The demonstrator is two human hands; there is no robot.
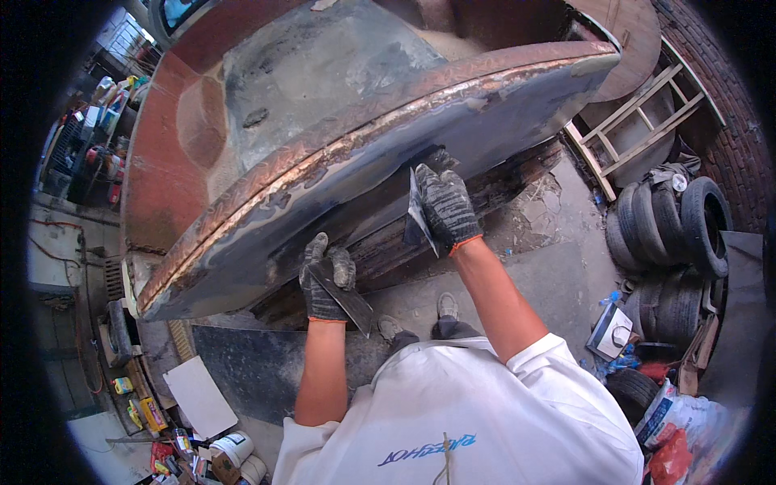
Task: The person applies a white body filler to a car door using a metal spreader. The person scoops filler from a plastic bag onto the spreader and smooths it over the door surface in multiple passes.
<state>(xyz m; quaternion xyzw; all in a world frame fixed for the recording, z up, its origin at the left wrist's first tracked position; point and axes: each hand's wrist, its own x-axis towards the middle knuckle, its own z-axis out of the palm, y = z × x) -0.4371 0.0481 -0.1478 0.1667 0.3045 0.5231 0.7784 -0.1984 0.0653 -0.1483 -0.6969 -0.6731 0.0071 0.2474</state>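
In front of me stands a large curved body shell (356, 174), reddish-brown inside, its near side patched with grey, smooth filler-like coating and its upper edge rusty. My left hand (319, 271), in a dark grey glove with an orange cuff, is closed on a flat dark rectangular plate (345, 301) close below the shell's near side. Gloved alike, my right hand (446, 202) grips a thin flat spreader blade (417, 214). Its knuckles are near the coated side beside a darker patch (436, 155); whether they touch it I cannot tell.
Stacked worn tyres (667, 222) stand at the right, below a wooden frame (643, 121) by the brick wall. A white sheet (200, 396) lies at the lower left near white buckets (233, 447). Cluttered shelves (89, 145) line the far left. Plastic bags (683, 428) sit lower right.
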